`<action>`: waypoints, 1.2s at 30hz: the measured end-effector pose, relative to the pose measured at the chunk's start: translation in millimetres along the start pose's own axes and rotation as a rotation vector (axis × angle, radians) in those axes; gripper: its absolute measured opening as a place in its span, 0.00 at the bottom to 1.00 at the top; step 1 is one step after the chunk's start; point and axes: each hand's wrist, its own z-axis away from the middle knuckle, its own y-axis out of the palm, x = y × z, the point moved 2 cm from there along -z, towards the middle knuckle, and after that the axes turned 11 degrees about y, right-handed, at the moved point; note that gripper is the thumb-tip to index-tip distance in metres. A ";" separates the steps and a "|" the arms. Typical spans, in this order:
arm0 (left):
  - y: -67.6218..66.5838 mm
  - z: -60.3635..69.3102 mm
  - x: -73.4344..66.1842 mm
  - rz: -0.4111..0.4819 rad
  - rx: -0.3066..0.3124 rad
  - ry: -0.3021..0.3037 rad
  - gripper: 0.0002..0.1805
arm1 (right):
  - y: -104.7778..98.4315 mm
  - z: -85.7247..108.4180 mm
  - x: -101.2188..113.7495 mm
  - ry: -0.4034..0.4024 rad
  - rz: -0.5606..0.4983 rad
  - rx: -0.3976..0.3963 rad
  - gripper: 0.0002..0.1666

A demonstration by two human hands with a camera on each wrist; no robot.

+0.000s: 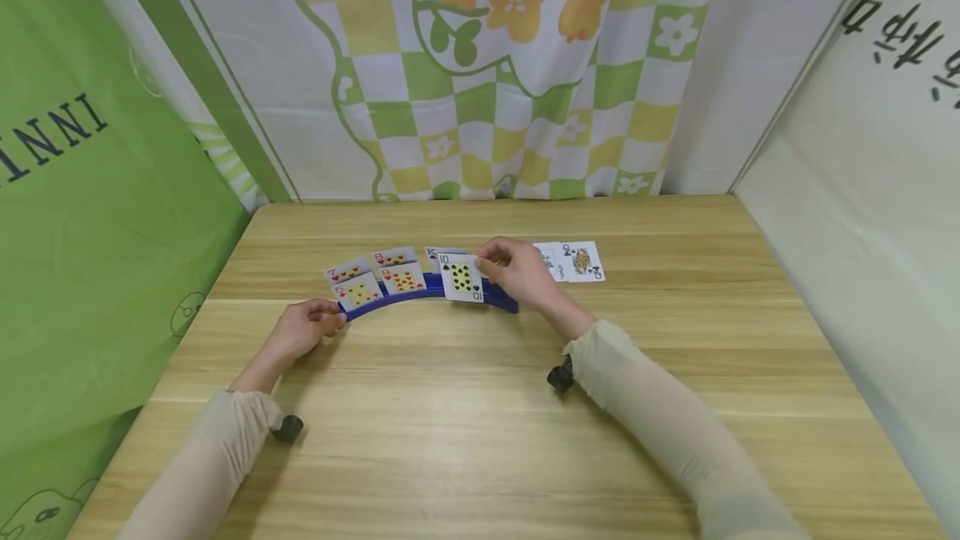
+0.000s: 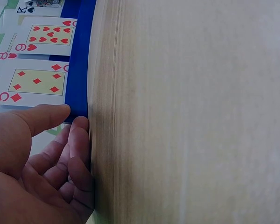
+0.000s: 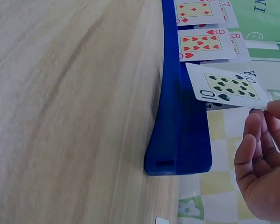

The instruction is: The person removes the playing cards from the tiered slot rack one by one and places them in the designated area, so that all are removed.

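A curved blue card holder (image 1: 412,293) stands on the table with playing cards in two rows. In its front row are the five of diamonds (image 2: 36,81) and the nine of hearts (image 3: 200,44). Behind them show a red seven (image 1: 348,271), the eight of hearts (image 1: 394,257) and a black king (image 1: 435,257). My left hand (image 1: 306,327) pinches the holder's left end between thumb and fingers. Between thumb and fingertips, my right hand (image 1: 521,272) holds the ten of spades (image 1: 461,278) by an upper corner, tilted in front of the king. Its lower edge is at the holder; seating is unclear.
A black queen (image 1: 583,262) and a partly covered card (image 1: 551,260) lie on the table right of the holder, beyond my right hand. The wooden table (image 1: 450,423) meets a patterned curtain (image 1: 480,123) at the back, with fabric walls at both sides.
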 end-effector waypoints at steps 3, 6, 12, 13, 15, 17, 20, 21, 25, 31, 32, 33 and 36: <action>0.0 0.1 -0.5 0.003 -0.001 -0.002 0.22 | -3.5 1.0 -0.8 -0.010 -0.008 -0.001 0.08; 0.1 -0.1 -0.8 0.004 0.000 -0.007 0.22 | -7.6 2.0 -1.3 -0.012 -0.009 -0.002 0.08; 0.6 0.1 -1.1 0.011 0.000 -0.006 0.22 | -16.4 3.1 -2.5 0.004 -0.037 -0.010 0.07; 0.5 0.4 -1.3 0.012 0.000 -0.005 0.22 | -17.9 3.1 -2.8 0.006 -0.046 -0.012 0.07; 0.3 0.9 -2.0 0.009 0.000 -0.003 0.22 | -21.1 3.0 -3.4 0.006 -0.058 -0.021 0.07; -0.1 1.3 -2.8 0.007 0.000 -0.004 0.22 | -23.9 3.0 -4.2 0.008 -0.066 -0.029 0.07; -0.7 1.9 -4.1 -0.001 0.001 -0.003 0.22 | -27.4 2.4 -6.1 0.015 -0.070 -0.035 0.07; -0.8 2.0 -4.5 -0.003 0.001 -0.002 0.22 | -28.5 2.6 -6.8 0.016 -0.074 -0.033 0.07; -1.1 2.3 -5.1 -0.004 0.001 0.002 0.22 | -32.2 3.0 -9.2 0.019 -0.084 -0.034 0.06; -1.2 2.5 -5.4 -0.006 0.000 0.007 0.22 | -39.4 5.9 -12.6 0.042 -0.133 -0.033 0.08; -1.2 2.5 -5.3 -0.007 0.001 0.007 0.22 | -40.9 6.6 -12.7 0.048 -0.139 -0.034 0.09; -1.1 2.5 -5.2 -0.007 0.002 0.009 0.22 | -42.4 7.1 -12.7 0.053 -0.143 -0.038 0.09; -0.9 2.3 -4.7 -0.010 0.005 0.007 0.22 | -47.8 7.5 -13.6 0.070 -0.137 -0.051 0.10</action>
